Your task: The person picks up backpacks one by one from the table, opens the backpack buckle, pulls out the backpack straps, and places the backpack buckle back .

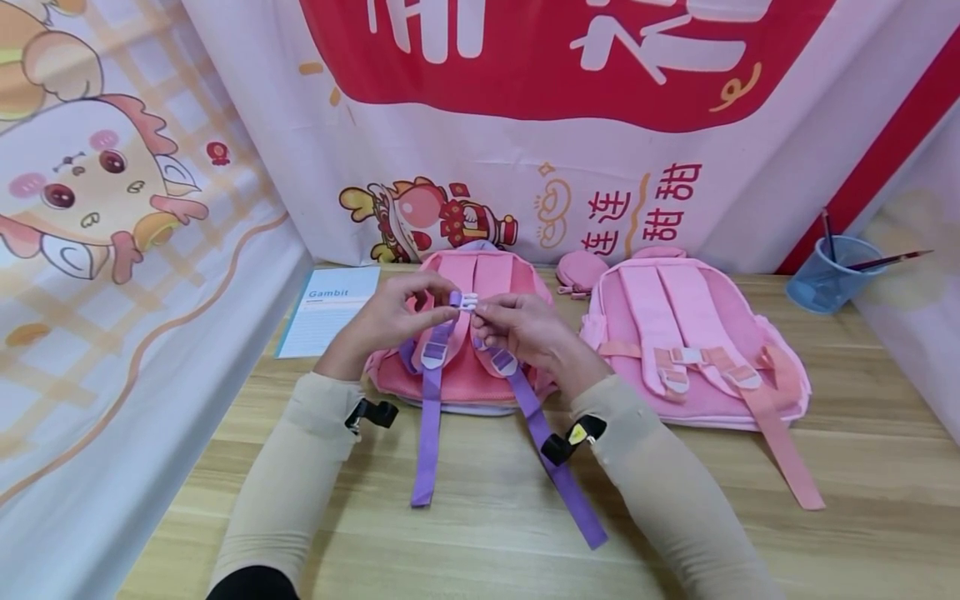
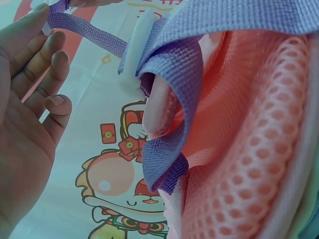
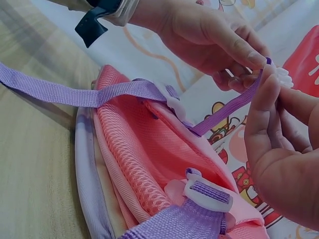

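A coral-pink backpack (image 1: 480, 382) lies on the table with its shoulder straps facing up and purple webbing tails (image 1: 427, 433) hanging toward me. Just above it, my left hand (image 1: 386, 312) pinches a purple chest strap (image 3: 227, 113) beside a small white buckle (image 1: 468, 301). From the other side my right hand (image 1: 536, 333) grips the buckle's end between thumb and fingers. In the right wrist view both hands' fingertips meet around the buckle, partly covering it. White strap adjusters (image 1: 433, 355) sit on the webbing.
To the right lies a second, light pink backpack (image 1: 637, 304) with a buckled chest strap. A round pink pouch (image 1: 582, 272) sits between the bags. A blue pencil cup (image 1: 832, 279) stands back right, and a "Gambit" notebook (image 1: 318, 325) lies on the left. Printed cloth (image 1: 555, 142) hangs behind.
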`<state>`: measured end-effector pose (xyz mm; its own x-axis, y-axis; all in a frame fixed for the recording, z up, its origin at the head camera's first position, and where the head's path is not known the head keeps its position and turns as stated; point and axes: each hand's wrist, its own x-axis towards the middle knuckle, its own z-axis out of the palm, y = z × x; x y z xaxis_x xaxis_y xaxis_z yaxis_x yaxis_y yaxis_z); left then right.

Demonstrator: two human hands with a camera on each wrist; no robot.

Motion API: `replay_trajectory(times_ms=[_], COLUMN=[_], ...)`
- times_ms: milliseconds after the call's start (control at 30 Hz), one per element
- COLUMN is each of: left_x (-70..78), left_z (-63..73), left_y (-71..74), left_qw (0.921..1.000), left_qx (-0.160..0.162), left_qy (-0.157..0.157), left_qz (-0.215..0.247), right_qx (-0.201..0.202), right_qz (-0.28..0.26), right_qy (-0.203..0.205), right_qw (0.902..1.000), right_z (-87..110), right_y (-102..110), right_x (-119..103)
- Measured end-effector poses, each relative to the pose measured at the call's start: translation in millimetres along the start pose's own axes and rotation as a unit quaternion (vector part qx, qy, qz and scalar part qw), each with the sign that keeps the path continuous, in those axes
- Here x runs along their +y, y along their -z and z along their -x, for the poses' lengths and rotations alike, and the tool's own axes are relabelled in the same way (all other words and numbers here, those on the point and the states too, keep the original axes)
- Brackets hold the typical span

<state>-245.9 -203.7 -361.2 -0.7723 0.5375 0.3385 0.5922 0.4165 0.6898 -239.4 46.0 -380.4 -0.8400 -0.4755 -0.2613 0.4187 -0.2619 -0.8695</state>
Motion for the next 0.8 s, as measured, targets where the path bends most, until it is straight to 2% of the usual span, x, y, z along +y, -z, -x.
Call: replay_trajectory(times_ms=[367,800], left_x=[1.0,3.3], left_z=[-0.6,-0.3], left_y=[-1.3,0.4], left_qw=[1.0,0.9997], left_qx=[-0.005,-0.012], left_qy=[-0.001,-0.012], left_qz=[-0.004,-0.017], right_qx=[-0.003,0.002], right_qz=[0.009,0.016], right_qy=[0.01,-0.005], right_qw=[0.9999,0.9998], right_z=[0.4,1.4], right_y=[-5.0,-5.0], right_x=[-2.4,-7.0])
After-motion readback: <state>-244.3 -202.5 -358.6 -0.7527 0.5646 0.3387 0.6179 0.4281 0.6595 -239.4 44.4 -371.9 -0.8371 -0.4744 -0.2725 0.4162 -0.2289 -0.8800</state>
